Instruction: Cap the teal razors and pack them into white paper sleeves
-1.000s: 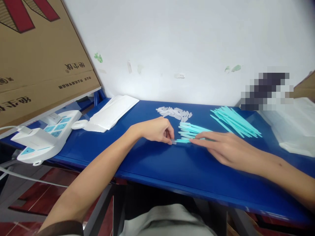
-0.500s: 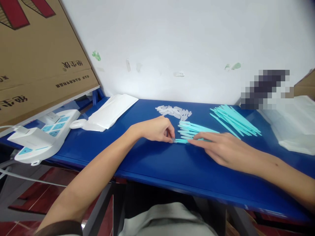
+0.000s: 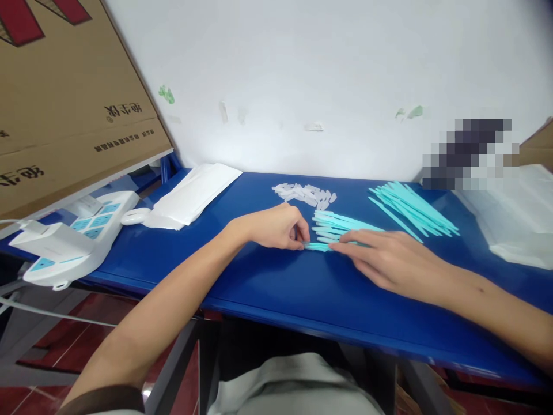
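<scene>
My left hand [image 3: 283, 227] is closed, thumb and fingertips pinched at the left end of a thin turquoise stick [image 3: 317, 246]. A small clear cap appears to be between those fingertips, mostly hidden. Opposite it, my right hand [image 3: 384, 256] presses the same stick with thumb and fingers, low over the blue table. Just behind, partly under the right hand, lies a row of turquoise sticks [image 3: 341, 222] with pale, capped-looking left ends. Farther back is a loose heap of small translucent caps [image 3: 305, 195].
Another pile of turquoise sticks [image 3: 412, 208] lies right of my hands on the blue table [image 3: 268, 288]. White plastic bags [image 3: 194, 196] and a power strip [image 3: 86, 242] are on the left, below a large cardboard box [image 3: 78, 86]. A translucent bag [image 3: 518, 219] sits at right.
The left fingertips have moved slightly right, closer to the right hand, and now cover the pale piece seen at the stick's end. The view has shifted a little; the piles lie as before.
</scene>
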Demonstrator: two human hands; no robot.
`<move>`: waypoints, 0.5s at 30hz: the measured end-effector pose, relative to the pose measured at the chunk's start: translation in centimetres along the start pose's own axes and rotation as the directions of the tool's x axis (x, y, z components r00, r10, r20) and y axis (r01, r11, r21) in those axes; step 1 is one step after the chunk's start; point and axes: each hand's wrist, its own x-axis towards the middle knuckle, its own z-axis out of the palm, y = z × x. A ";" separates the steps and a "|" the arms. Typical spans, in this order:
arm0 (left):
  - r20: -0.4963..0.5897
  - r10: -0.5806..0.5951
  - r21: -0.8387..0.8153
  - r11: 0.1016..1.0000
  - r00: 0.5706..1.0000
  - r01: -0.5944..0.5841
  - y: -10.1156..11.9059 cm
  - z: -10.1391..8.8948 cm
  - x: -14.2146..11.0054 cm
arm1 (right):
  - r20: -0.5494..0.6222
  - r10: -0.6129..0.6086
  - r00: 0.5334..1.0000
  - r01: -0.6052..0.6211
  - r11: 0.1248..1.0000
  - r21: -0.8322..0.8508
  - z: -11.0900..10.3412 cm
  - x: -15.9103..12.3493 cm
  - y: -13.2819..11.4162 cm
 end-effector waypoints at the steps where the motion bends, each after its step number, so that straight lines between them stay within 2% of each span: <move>1: 0.000 -0.001 -0.008 1.000 1.000 0.001 0.1 0.1 0.1 | -0.006 -0.002 1.000 0.002 1.000 0.003 0.1 0.1 -0.2; 8: -0.041 0.028 -0.130 0.991 0.999 -0.033 0.2 1.2 0.9 | -0.046 0.022 0.999 -0.022 1.000 0.015 1.2 0.2 -1.0; 13: -0.068 0.039 -0.130 0.990 0.997 -0.047 0.1 1.7 1.0 | -0.046 0.067 0.997 -0.066 0.997 0.026 1.3 0.1 -1.1; 15: -0.095 0.081 -0.092 0.992 0.992 -0.090 0.3 2.0 1.1 | -0.053 0.091 0.994 -0.090 0.996 0.016 1.2 0.3 -1.0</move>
